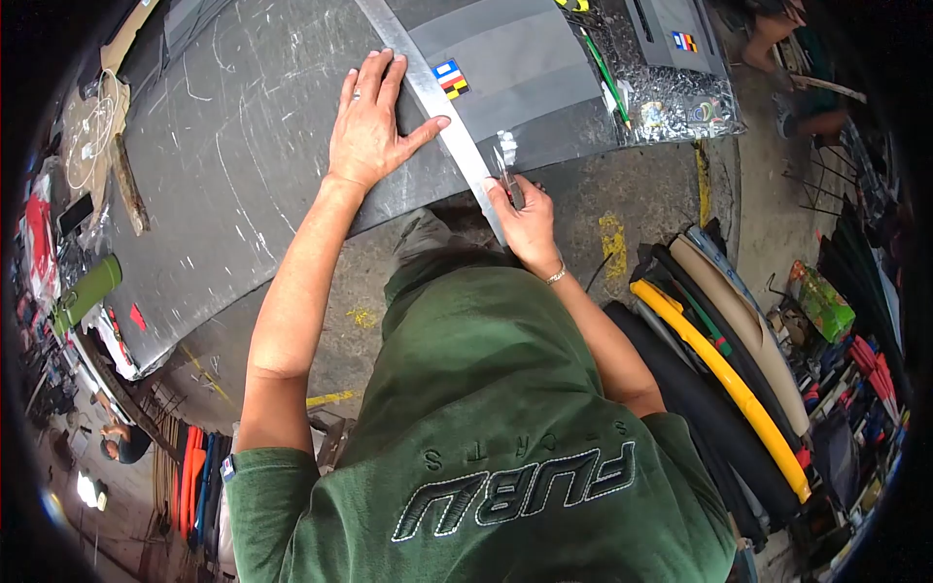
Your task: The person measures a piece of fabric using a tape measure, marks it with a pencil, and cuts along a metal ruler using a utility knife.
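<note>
My left hand (374, 131) lies flat with its fingers spread on the dark work surface (253, 146). Its fingertips and thumb reach onto a long metal ruler (452, 136), which runs diagonally past the table's near edge. At that edge, my right hand (525, 223) is closed around what looks like a utility knife (512, 187), beside the ruler's right side. The knife's tip points away from me; its exact contact with the material is unclear. Grey sheet material (525, 68) with a small coloured flag patch (450, 80) lies right of the ruler.
A green pencil (604, 78) lies at the table's right. Another grey piece with a patch (684, 42) is beyond it. Fabric rolls, one yellow (724, 374), stand at my right. A green cylindrical case (87, 291) sits at the far left; another person (124, 445) is behind.
</note>
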`<control>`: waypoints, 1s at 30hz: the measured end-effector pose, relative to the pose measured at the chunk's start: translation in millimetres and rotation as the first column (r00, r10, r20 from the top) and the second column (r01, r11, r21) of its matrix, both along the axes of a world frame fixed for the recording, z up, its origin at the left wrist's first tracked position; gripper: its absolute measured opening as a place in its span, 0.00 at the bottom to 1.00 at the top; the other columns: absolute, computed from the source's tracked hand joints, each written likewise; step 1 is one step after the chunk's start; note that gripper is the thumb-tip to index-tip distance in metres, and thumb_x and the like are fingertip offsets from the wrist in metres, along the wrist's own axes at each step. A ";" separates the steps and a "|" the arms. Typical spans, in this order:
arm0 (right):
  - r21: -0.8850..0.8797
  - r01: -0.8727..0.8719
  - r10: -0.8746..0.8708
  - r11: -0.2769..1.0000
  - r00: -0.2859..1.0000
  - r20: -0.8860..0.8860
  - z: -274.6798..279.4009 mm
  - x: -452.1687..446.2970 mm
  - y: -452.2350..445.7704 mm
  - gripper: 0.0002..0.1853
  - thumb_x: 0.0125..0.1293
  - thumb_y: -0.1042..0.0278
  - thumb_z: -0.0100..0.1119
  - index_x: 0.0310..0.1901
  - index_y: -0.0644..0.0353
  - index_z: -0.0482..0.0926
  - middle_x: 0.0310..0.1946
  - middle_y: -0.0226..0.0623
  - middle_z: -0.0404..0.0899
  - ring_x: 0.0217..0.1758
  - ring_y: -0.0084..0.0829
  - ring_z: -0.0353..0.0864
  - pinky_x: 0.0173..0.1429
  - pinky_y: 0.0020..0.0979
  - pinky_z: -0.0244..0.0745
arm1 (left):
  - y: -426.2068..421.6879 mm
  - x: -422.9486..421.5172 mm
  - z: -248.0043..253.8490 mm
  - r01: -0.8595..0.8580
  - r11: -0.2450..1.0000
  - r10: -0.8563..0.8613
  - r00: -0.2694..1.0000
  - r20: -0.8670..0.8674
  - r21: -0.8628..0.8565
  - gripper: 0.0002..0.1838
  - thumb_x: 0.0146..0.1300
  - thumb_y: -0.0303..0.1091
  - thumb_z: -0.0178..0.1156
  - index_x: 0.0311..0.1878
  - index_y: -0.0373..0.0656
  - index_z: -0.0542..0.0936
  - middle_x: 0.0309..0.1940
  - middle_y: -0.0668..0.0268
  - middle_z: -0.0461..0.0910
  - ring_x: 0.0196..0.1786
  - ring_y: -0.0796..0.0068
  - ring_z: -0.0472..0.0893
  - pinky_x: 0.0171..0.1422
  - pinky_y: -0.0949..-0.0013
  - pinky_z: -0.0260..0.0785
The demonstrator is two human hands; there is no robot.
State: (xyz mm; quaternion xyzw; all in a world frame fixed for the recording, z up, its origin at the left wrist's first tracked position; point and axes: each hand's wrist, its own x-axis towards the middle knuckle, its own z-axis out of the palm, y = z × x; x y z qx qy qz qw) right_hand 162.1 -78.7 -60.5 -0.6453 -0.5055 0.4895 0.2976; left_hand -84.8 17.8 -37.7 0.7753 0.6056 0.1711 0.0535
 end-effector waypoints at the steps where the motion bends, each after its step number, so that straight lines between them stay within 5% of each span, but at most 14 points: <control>1: 0.003 0.017 -0.017 1.000 1.000 -0.022 1.2 -0.5 0.3 0.17 0.71 0.56 0.71 0.40 0.66 0.84 0.24 0.43 0.79 0.26 0.25 0.70 0.35 0.35 0.72 | 0.4 0.0 0.0 0.002 1.000 -0.002 1.000 0.006 0.004 0.53 0.60 0.69 0.70 0.77 0.36 0.69 0.78 0.50 0.66 0.83 0.49 0.62 0.87 0.44 0.50; 10: -0.054 0.015 -0.020 0.998 0.996 -0.085 6.8 -0.4 2.3 0.16 0.74 0.57 0.68 0.40 0.65 0.86 0.22 0.26 0.76 0.27 0.15 0.66 0.32 0.29 0.67 | -0.4 0.4 -0.3 -0.004 1.000 0.004 1.000 0.012 0.004 0.52 0.60 0.68 0.71 0.77 0.37 0.70 0.78 0.51 0.66 0.83 0.50 0.63 0.87 0.44 0.49; 30: -0.120 -0.001 -0.008 0.993 0.997 -0.071 14.8 2.8 5.3 0.16 0.74 0.57 0.69 0.35 0.62 0.85 0.19 0.24 0.69 0.26 0.18 0.65 0.38 0.31 0.67 | -0.3 0.6 -1.5 -0.007 1.000 0.007 1.000 -0.002 0.003 0.53 0.60 0.69 0.71 0.77 0.38 0.70 0.79 0.52 0.66 0.83 0.52 0.63 0.88 0.44 0.49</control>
